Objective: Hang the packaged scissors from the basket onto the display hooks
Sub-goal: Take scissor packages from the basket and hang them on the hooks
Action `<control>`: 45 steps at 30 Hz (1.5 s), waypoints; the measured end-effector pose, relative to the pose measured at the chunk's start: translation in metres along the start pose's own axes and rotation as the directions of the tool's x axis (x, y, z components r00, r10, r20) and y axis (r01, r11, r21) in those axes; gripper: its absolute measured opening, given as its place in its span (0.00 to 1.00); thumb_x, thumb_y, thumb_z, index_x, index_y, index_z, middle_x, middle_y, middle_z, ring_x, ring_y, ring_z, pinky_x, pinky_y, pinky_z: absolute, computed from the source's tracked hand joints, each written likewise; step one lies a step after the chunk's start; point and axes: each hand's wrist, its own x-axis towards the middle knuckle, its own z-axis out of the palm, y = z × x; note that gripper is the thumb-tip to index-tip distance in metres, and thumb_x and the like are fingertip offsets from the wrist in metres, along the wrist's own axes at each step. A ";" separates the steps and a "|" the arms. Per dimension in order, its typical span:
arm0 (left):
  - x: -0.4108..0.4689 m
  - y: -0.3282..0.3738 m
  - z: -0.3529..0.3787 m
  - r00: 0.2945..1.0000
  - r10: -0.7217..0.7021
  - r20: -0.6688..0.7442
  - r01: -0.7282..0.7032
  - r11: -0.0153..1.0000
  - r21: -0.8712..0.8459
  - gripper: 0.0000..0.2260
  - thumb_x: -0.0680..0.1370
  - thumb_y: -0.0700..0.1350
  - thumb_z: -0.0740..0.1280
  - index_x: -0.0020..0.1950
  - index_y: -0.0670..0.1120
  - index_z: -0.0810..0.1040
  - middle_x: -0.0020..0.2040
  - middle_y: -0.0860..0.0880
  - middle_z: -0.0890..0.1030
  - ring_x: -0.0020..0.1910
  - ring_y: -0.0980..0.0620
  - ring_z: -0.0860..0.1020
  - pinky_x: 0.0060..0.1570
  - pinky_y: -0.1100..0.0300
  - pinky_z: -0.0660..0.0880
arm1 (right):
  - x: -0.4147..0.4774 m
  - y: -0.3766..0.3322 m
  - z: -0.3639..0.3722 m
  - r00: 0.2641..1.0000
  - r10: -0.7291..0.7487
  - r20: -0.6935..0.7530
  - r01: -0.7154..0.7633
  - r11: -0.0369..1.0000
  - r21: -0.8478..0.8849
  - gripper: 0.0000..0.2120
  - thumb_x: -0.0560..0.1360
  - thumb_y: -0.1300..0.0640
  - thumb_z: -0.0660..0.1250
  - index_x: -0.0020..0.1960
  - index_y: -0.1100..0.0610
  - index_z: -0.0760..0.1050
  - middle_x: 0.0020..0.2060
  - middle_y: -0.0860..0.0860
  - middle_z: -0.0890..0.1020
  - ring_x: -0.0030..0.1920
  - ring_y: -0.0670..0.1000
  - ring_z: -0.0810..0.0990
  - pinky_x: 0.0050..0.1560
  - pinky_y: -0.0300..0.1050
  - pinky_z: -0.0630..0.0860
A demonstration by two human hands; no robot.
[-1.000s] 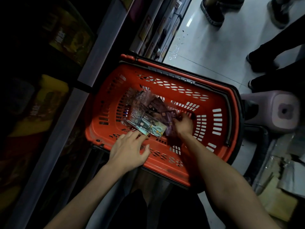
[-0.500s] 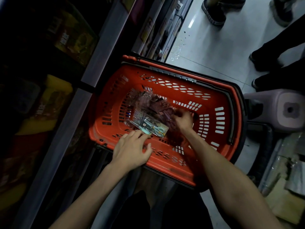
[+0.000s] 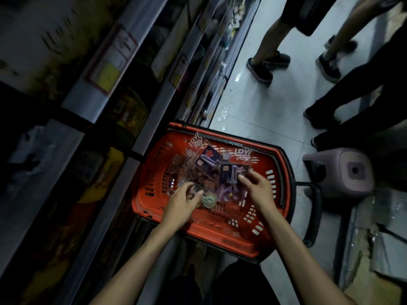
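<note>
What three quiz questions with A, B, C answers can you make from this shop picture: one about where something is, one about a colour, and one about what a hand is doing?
1. Where is the purple stool compared with the basket?
A. Inside it
B. On the floor to its right
C. On a shelf above it

2. What colour is the basket?
A. Blue
B. Yellow
C. Red

3. What is the right hand doing?
A. Pinching a dark-carded pack over the basket
B. Hanging empty
C. Pressing on the stool

Answers:
1 B: the stool stands on the tiles beside the basket's right wall.
2 C: its walls and rim are red.
3 A: thumb and fingers grip the pack's edge.
</note>
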 end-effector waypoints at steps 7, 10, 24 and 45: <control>-0.003 0.095 -0.012 0.993 0.050 0.109 0.044 0.694 -0.719 0.05 0.81 0.40 0.71 0.56 0.48 0.83 0.48 0.53 0.88 0.46 0.56 0.85 0.44 0.63 0.82 | -0.058 -0.051 -0.044 0.999 0.013 0.032 -0.020 0.973 0.230 0.10 0.78 0.62 0.72 0.59 0.57 0.83 0.57 0.56 0.86 0.55 0.52 0.85 0.52 0.43 0.80; -0.010 0.137 -0.006 0.984 0.152 0.091 -0.027 0.636 -0.771 0.09 0.82 0.37 0.68 0.60 0.44 0.84 0.53 0.45 0.88 0.49 0.50 0.86 0.48 0.60 0.83 | -0.082 -0.074 -0.068 0.998 -0.046 -0.032 0.052 0.974 0.219 0.11 0.77 0.60 0.73 0.60 0.57 0.83 0.56 0.54 0.87 0.59 0.57 0.85 0.62 0.55 0.80; -0.086 0.286 0.011 0.866 0.499 0.034 -0.409 0.746 -0.526 0.07 0.82 0.40 0.69 0.57 0.47 0.85 0.49 0.51 0.89 0.48 0.56 0.87 0.44 0.64 0.82 | -0.175 -0.114 -0.205 0.905 -0.127 -0.406 0.281 0.895 0.347 0.09 0.79 0.67 0.68 0.56 0.59 0.82 0.50 0.56 0.87 0.55 0.60 0.85 0.57 0.57 0.81; -0.317 0.397 0.247 0.588 0.717 0.375 -0.516 0.689 -0.509 0.11 0.84 0.42 0.66 0.64 0.48 0.83 0.57 0.49 0.88 0.57 0.49 0.86 0.58 0.47 0.82 | -0.398 -0.044 -0.443 0.537 -0.122 -0.834 0.521 0.826 0.215 0.05 0.78 0.52 0.73 0.53 0.51 0.83 0.47 0.48 0.88 0.50 0.49 0.86 0.53 0.51 0.82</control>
